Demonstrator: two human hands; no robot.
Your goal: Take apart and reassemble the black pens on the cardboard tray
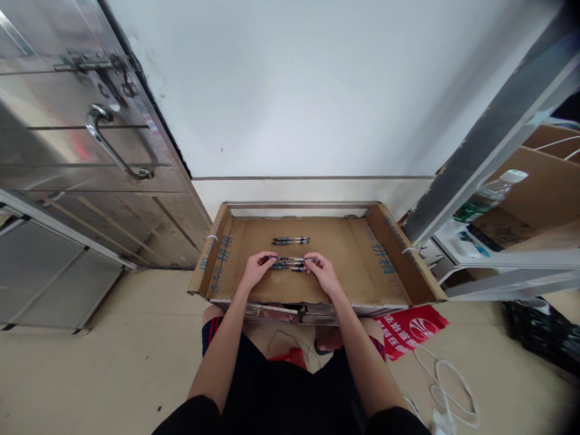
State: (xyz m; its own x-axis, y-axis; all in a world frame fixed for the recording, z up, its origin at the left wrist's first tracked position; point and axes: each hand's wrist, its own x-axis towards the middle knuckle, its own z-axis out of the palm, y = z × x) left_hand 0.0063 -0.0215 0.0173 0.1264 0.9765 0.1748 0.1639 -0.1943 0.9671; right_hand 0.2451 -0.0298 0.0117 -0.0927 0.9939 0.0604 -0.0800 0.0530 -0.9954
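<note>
Several slim pens [289, 264] lie side by side between my two hands, just above or on the floor of a cardboard tray [344, 284]. My left hand [256, 269] pinches their left ends between thumb and fingers. At the right ends, my right hand [322, 270] is closed on them in the same way. Farther back in the tray, apart from both hands, a second row of pens [290, 240] rests flat. They look clear and dark; finer detail is too small to make out.
The tray has raised cardboard sides [410, 263] and a white wall [290, 90] behind it. To the left stands a metal door [67, 151] with a handle. At right a plastic bottle [489, 196] stands on a shelf. White cable [453, 386] lies on the floor.
</note>
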